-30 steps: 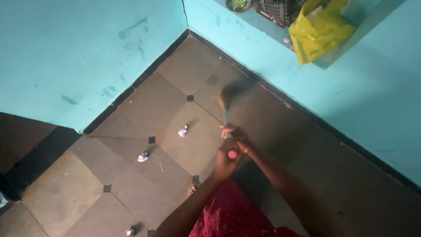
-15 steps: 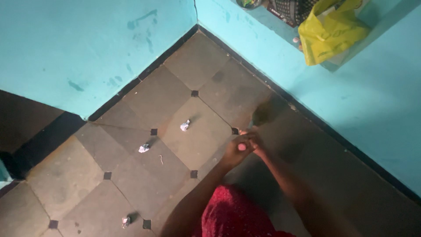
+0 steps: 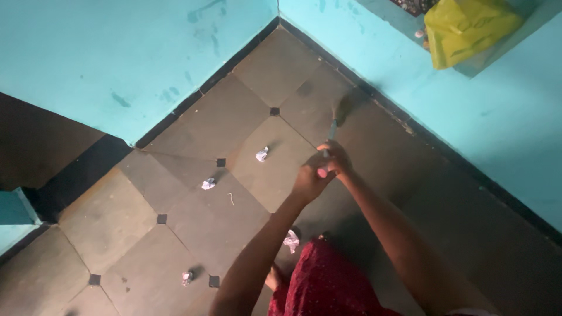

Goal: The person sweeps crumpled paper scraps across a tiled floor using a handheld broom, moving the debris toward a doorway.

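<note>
Both hands (image 3: pixel 321 169) around broom (image 3: pixel 336 120)

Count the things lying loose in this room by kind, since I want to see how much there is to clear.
Crumpled paper scraps on the floor: 4
Broom, gripped by both the left hand and the right hand: 1
Yellow bag on the ledge: 1
Total: 6

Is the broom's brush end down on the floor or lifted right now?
Cannot tell for sure: the broom brush end is motion-blurred by the wall base; both hands, left hand and right hand, grip its handle.
</note>
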